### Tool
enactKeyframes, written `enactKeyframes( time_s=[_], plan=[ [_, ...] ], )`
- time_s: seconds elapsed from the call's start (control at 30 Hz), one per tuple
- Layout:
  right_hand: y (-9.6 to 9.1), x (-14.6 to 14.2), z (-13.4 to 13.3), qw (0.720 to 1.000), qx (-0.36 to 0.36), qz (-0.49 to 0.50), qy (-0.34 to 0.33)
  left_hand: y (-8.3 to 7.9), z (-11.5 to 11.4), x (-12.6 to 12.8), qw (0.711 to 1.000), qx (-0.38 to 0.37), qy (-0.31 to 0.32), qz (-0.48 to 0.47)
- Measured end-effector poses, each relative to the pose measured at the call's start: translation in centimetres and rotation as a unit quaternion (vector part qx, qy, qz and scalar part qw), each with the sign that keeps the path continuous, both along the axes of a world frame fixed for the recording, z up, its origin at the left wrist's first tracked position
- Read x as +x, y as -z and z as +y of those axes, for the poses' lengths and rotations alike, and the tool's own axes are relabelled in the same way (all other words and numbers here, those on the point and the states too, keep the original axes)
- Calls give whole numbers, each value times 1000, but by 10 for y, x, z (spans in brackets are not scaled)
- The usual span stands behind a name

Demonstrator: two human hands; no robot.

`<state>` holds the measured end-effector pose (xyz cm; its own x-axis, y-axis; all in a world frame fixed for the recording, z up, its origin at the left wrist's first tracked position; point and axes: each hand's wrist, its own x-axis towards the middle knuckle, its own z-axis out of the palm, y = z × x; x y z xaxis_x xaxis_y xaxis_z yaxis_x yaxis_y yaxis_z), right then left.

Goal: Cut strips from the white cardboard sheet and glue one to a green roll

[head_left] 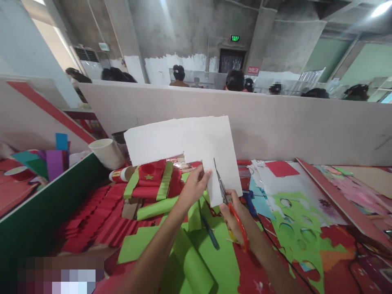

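Note:
A large sheet of white cardboard [171, 136] is held up above the table, with a notch cut from its lower edge. My left hand [196, 181] pinches that lower edge near the notch. In my right hand [234, 212] is a pair of scissors [221, 183] with orange-red handles. Their blades lie on the card's right part, pointing up and away from me. Whether the blades are parted is hard to tell. Beneath my hands are sheets of green paper [220, 241] and a dark blue pen-like tool [209, 228].
Pleated red paper [88, 216] and a red piece with a star [149, 177] lie at left, near a white cup [105, 153]. A blue-handled tool [250, 203] with a black cord and punched green paper [298, 220] lie right. A white partition [290, 126] stands behind; people sit beyond.

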<state>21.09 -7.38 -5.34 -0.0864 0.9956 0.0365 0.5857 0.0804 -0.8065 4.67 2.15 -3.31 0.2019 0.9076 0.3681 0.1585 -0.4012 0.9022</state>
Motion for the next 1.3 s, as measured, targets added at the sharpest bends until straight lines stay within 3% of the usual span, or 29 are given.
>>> enactKeyframes(
  time_s=[0.4, 0.7, 1.03, 1.3],
  plan=[
    [0, -8, 1, 997, 73, 0, 36, -6, -8, -2, 996, -44, -15, -74],
    [2, -9, 3, 996, 79, 5, 38, -5, -9, -1, 995, -62, -19, -76],
    [12, 1, 9, 997, 11, 75, 3, 5, -4, -8, 999, -31, -7, -34],
    [21, 4, 12, 989, -18, 143, -42, -1, -6, -10, 1000, -10, 7, -2]
  ],
)
